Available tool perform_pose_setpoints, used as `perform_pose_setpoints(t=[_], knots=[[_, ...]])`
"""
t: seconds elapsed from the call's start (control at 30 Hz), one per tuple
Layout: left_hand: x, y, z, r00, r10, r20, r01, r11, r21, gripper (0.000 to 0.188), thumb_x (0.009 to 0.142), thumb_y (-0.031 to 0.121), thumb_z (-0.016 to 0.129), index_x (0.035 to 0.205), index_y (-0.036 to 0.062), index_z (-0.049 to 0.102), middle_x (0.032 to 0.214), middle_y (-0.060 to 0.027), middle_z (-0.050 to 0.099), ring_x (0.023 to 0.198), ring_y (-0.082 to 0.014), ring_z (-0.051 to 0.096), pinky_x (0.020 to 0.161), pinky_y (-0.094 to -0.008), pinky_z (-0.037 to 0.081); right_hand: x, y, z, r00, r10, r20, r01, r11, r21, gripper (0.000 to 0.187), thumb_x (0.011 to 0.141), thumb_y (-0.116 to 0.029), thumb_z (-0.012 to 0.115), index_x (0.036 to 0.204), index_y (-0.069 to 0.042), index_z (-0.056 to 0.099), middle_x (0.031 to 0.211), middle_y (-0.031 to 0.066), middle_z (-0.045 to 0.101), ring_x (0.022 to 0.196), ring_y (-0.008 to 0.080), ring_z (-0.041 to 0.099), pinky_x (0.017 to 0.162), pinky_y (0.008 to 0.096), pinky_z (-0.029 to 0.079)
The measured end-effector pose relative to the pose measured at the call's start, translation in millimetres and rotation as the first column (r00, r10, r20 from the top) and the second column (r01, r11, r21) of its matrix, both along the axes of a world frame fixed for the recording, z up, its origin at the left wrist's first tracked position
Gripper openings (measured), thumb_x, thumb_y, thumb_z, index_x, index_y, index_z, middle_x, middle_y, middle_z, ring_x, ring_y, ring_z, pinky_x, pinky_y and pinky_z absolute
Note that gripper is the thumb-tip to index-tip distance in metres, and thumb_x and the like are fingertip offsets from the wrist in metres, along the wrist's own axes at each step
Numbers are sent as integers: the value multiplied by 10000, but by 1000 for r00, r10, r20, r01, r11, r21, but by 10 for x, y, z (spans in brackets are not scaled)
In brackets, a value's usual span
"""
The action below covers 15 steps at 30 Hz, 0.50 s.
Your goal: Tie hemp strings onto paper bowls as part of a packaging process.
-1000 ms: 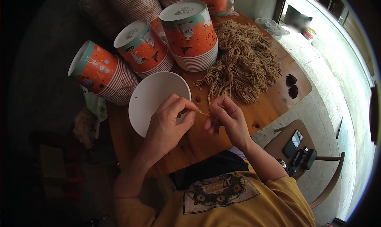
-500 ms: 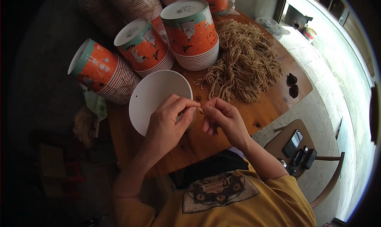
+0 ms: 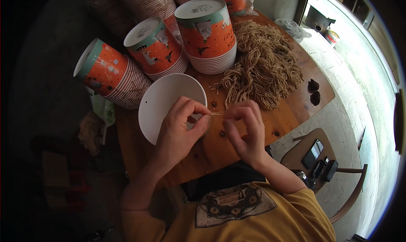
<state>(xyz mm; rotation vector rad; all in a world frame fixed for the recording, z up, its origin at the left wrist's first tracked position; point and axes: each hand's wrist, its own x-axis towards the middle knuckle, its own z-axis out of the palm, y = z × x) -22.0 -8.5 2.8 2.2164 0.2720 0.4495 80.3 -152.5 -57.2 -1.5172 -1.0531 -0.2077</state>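
My left hand (image 3: 179, 125) is pinching a thin piece of tan cord (image 3: 215, 114) between thumb and forefinger. The loose end points toward my right hand (image 3: 245, 130), which is smeared by motion, its fingers bent; whether it grips the cord cannot be made out. Beneath and beyond my left hand, a white paper bucket (image 3: 167, 94) is tilted with its mouth toward me, a small hole showing in its wall. Past my right hand spreads a large tangled heap of tan cords (image 3: 268, 68) on the wooden table (image 3: 313, 71).
Upside-down stacks of orange-and-green paper buckets, a left stack (image 3: 105, 71), a middle stack (image 3: 154, 49) and a right stack (image 3: 207, 35), stand along the far side. Two dark lumps (image 3: 314, 92) lie near the right edge. A chair (image 3: 308, 147) at right holds a phone (image 3: 313, 153).
My right hand has drawn back a little and turned, its fingers rising. More of the cord shows between the hands. My left hand keeps its pinch nearly in place.
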Motion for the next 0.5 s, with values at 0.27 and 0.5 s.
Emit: perform_pose_setpoints(t=[0.27, 0.5], knots=[[-18, -42, 67, 999, -24, -22, 23, 999, -41, 91, 856, -1, 595, 946, 9, 594, 955, -38, 553, 855, -120, 567, 756, -249, 461, -58, 129, -8, 913, 193, -360, -191, 981, 42, 118, 819, -28, 646, 913, -33, 576, 860, 60, 558, 739, 168, 567, 602, 274, 488], [-38, -44, 78, 999, -5, -36, 3, 999, -50, 75, 873, 7, 578, 944, -4, 600, 941, -44, 561, 864, -122, 564, 777, -251, 460, -59, 136, 7, 953, 159, -258, -158, 987, 23, 138, 808, -12, 647, 925, -37, 577, 877, 54, 559, 716, 142, 565, 576, 245, 472]])
